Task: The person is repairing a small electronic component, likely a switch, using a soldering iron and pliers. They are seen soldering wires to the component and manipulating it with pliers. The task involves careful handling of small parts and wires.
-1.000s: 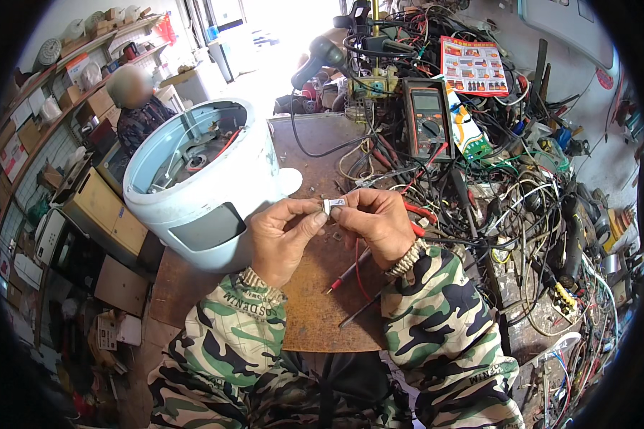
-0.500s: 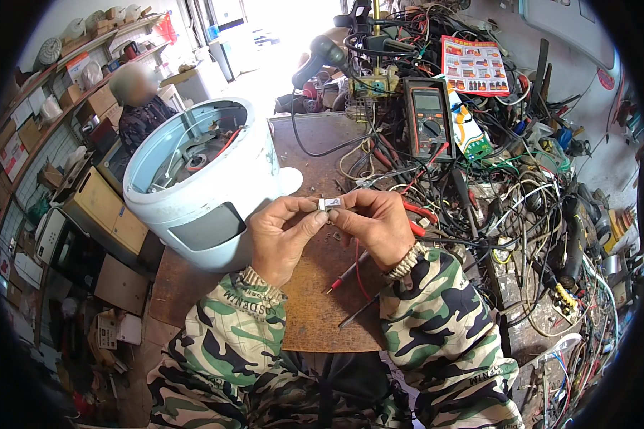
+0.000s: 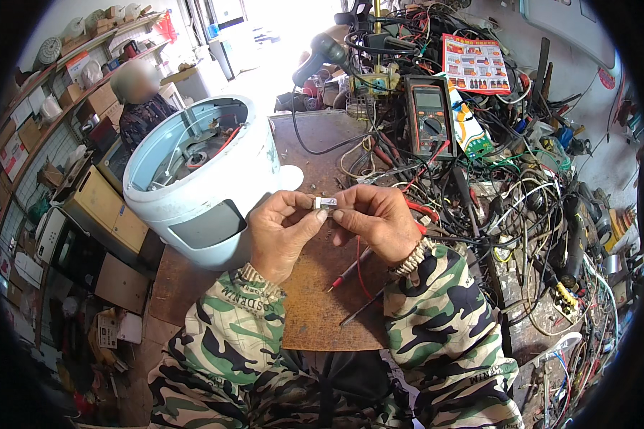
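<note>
Small white part: right of the pale blue housing
Left hand: thumb and forefinger pinching its left end
Right hand: fingertips at its right end, cannot tell if gripping
Multimeter: farther right of the housing

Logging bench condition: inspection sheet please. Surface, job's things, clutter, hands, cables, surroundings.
Surface: brown tabletop, stained, scattered specks.
Job's things: small white part, held above the tabletop; pale-blue open-topped housing at left.
Clutter: multimeter and printed sheet among the heap at right.
Hands: left hand pinches the part; right hand at its right end, grip unclear.
Cables: tangled cables at right; red-tipped probe on the tabletop.
Surroundings: loaded shelves left; person beyond the housing.
</note>
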`<control>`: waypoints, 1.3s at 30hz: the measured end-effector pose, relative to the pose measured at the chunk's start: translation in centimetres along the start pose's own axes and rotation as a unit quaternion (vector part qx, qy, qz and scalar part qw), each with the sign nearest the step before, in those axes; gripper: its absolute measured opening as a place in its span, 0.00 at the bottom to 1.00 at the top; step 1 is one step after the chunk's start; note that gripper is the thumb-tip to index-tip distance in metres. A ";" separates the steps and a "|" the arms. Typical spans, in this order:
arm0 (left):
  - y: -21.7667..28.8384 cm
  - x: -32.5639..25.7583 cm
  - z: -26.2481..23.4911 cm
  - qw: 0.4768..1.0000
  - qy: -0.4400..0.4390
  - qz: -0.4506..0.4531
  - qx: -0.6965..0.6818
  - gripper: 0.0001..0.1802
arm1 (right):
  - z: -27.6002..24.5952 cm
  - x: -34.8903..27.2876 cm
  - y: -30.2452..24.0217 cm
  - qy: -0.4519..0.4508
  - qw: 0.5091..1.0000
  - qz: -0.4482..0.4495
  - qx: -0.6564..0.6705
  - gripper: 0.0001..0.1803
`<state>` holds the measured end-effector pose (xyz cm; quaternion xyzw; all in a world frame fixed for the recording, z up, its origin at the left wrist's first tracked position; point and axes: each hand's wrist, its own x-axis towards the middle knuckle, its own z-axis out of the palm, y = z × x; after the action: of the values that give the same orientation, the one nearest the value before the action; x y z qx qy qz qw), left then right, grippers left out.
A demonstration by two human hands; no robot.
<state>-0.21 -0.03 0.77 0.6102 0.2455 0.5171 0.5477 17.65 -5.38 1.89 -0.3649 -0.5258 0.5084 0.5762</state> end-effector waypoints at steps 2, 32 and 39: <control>-0.4 0.1 -0.2 1.000 -0.001 -0.010 -0.012 0.10 | 0.0 -0.1 -0.2 -0.007 0.999 0.000 0.037 0.10; -0.4 0.1 -0.3 0.994 0.001 -0.013 -0.108 0.10 | -0.3 -0.2 -0.5 -0.007 0.999 -0.039 -0.018 0.13; -0.4 0.3 -0.5 0.996 0.000 0.020 -0.090 0.10 | -1.3 0.0 -0.8 -0.021 0.998 -0.047 -0.027 0.14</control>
<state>-0.44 0.50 0.48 0.5631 0.1859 0.5479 0.5900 19.04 -5.39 2.46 -0.3442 -0.5677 0.4737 0.5786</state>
